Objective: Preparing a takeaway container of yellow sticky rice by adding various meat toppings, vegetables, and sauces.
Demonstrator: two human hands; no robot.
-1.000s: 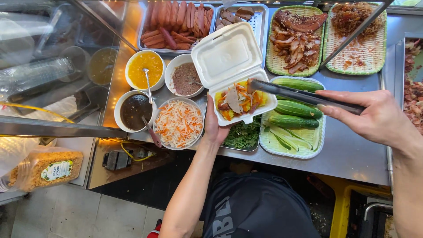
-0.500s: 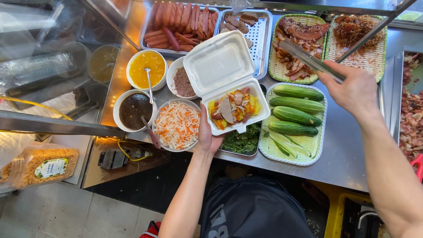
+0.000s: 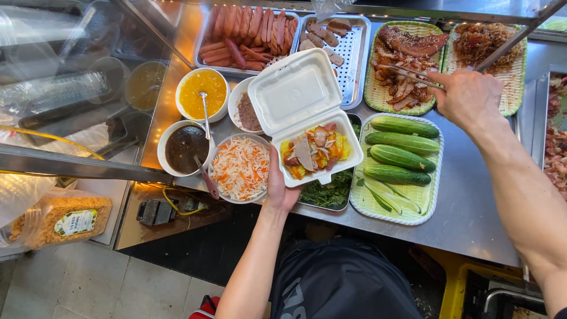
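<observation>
We hold the open foam box (image 3: 313, 127) up from below with our left hand (image 3: 279, 188), fingers clamped on its near-left edge, so it hovers level over the steel desk (image 3: 466, 207) and the food inside stays put. The box sits between the bowl of shredded carrot and radish (image 3: 240, 168) and the tray of cucumbers (image 3: 400, 158), its lid tipped back toward the sausages (image 3: 245, 32), which leaves the filled half clear for adding more.

Our right hand (image 3: 469, 97) reaches out over the green basket of sliced roast meat (image 3: 401, 71), fingers closed on a pair of metal tongs (image 3: 410, 75) whose tips lie among the slices (whether they grip a piece we cannot tell). Bowls of yellow sauce (image 3: 202, 94) and dark sauce (image 3: 186, 147) stand just left.
</observation>
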